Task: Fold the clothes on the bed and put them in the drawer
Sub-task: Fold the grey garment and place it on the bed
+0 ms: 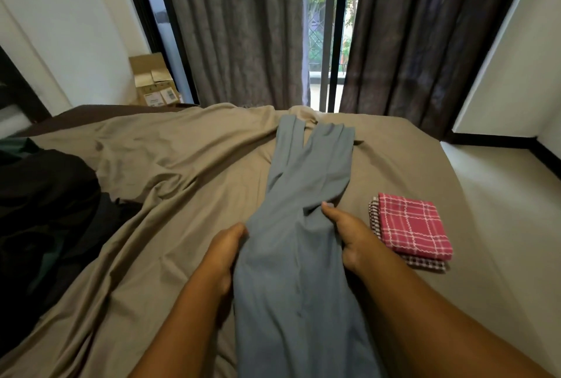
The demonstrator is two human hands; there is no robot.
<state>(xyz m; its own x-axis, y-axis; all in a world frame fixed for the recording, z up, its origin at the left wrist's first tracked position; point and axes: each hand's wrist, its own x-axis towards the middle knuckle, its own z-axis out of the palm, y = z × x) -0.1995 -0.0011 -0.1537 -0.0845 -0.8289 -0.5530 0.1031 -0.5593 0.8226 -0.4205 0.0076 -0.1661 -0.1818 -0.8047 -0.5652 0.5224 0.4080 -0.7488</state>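
**A:** Head view. Item one?

**B:** Grey trousers [303, 226], one pair, lying lengthwise on the bed [182, 180] in mid-frame. The legs run away toward the curtains, and the two cuffs are slightly parted at the far end. The near end runs off the bottom edge, so the waistband cannot be seen.

**A:** Hands?

**B:** Left hand [226, 251] is on the trousers' left edge, thumb on the cloth, fingers tucked under the fabric and hidden; it grips that edge. Right hand [349, 232] is on the right edge, thumb pressed on top, fingers likewise out of sight beneath; it pinches the cloth. Both forearms are bare and cut off at the bottom.

**A:** Other cloth?

**B:** Folded checked cloths [413, 226], a small stack on the bed just right of the right hand, not touching it. Red-and-white check on top; a darker check beneath shows only at its edges. Dark clothes [45, 210], a heap at the bed's left side, partly out of frame and too dark to sort into pieces.

**A:** Background?

**B:** Cardboard boxes [154, 83] in the far left corner, labels too small to read. Curtains [243, 28], dark, parted over a strip of window.
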